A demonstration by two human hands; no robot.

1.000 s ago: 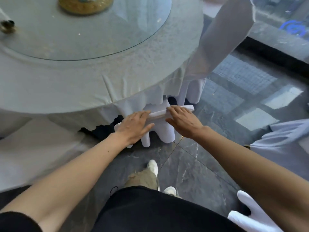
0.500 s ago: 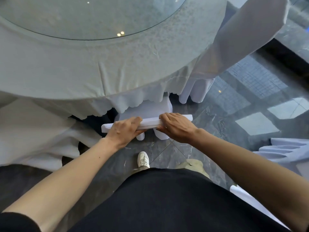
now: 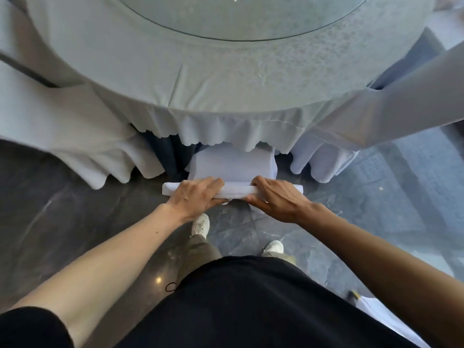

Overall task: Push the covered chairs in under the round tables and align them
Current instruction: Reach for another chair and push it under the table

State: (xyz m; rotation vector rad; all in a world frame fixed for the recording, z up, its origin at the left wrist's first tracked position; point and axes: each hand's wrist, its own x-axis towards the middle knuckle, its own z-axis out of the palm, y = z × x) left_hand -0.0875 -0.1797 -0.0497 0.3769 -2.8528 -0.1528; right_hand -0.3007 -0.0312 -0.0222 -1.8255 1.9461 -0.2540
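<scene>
A chair in a white cover [image 3: 232,167] stands in front of me, its seat partly under the scalloped hem of the round table's cloth [image 3: 226,96]. I look down on the top edge of its backrest. My left hand [image 3: 198,197] grips the left half of that edge and my right hand [image 3: 275,198] grips the right half, fingers wrapped over the top. The chair's legs are hidden below the backrest.
A second white-covered chair [image 3: 75,126] sits at the table on the left, a third [image 3: 376,116] on the right. A glass turntable [image 3: 251,16] lies on the table. My white shoes [image 3: 200,224] stand on the dark glossy tiles behind the chair.
The view has swung so the chair and table sit squarely ahead. The chair's seat has gone further under the cloth hem, and both hands keep their grip on the backrest.
</scene>
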